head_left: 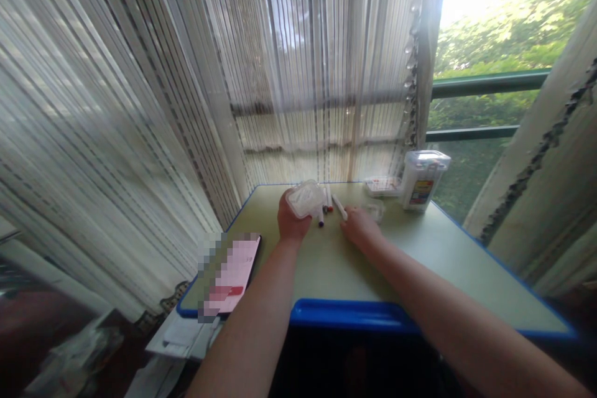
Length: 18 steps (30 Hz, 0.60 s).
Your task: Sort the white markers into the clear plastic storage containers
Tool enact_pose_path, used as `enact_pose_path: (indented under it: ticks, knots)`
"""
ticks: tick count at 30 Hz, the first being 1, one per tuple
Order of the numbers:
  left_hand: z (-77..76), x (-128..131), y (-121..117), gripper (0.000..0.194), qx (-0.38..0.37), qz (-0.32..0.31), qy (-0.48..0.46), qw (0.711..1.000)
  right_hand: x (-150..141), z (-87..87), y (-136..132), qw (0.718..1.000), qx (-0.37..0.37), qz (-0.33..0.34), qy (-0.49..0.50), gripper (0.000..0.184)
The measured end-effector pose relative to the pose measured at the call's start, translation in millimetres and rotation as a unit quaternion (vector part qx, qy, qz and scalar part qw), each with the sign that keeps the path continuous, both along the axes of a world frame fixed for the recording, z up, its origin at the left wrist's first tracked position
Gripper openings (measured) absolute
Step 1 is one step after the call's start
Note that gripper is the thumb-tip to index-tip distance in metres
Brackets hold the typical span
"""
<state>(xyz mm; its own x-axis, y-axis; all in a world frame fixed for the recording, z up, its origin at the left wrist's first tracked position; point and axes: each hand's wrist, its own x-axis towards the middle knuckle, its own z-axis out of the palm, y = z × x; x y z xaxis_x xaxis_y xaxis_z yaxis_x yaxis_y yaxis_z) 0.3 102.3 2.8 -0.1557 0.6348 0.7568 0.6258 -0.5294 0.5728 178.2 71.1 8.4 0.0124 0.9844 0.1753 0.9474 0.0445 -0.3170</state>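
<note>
With our left hand (pixel 293 219) we curl round a clear rectangular plastic box (pixel 305 198), likely light and slippery, best held by its sides; our right hand (pixel 361 227) pinches the near end of a slim white marker (pixel 338 204), probably stiff, toward the pale green tabletop's (pixel 326 267) far edge.

White marker (pixel 338 204), pale green tabletop (pixel 331 267)

Left fingers (pixel 283 201) around clear box (pixel 305 199), right fingers (pixel 347 217) touching white marker (pixel 339 206), blue-edged table (pixel 321 273) beneath
</note>
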Motion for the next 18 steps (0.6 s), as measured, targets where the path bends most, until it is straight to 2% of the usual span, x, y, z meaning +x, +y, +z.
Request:
enact_pose_path:
  ticks: [6, 8, 11, 14, 16, 18]
  knots:
    - [3.2, 3, -1, 0.052, -0.006, -0.008, 0.024, 1.0, 3, -1.8, 4, 1.0, 0.003, -0.005, 0.02, 0.023]
    - [4.5, 4, -2, 0.055, -0.007, -0.002, 0.019, 1.0, 6, -1.5, 5, 0.994, 0.003, -0.014, 0.106, 0.016]
    - [5.6, 5, -3, 0.058, -0.013, 0.004, 0.005, 1.0, 10, 0.5, 5, 0.964, -0.01, -0.017, 0.266, 0.018]
    - [5.8, 5, -4, 0.057, -0.013, 0.008, -0.005, 1.0, 13, 5.4, 3, 0.939, -0.011, -0.015, 0.343, 0.019]
    - [5.6, 5, -4, 0.055, -0.012, 0.005, -0.002, 1.0, 14, 10.4, 1, 0.899, 0.002, -0.006, 0.438, 0.018]
    - [5.5, 5, -5, 0.055, -0.011, -0.001, 0.002, 1.0, 15, 15.4, -1, 0.827, 0.009, 0.011, 0.562, 0.016]
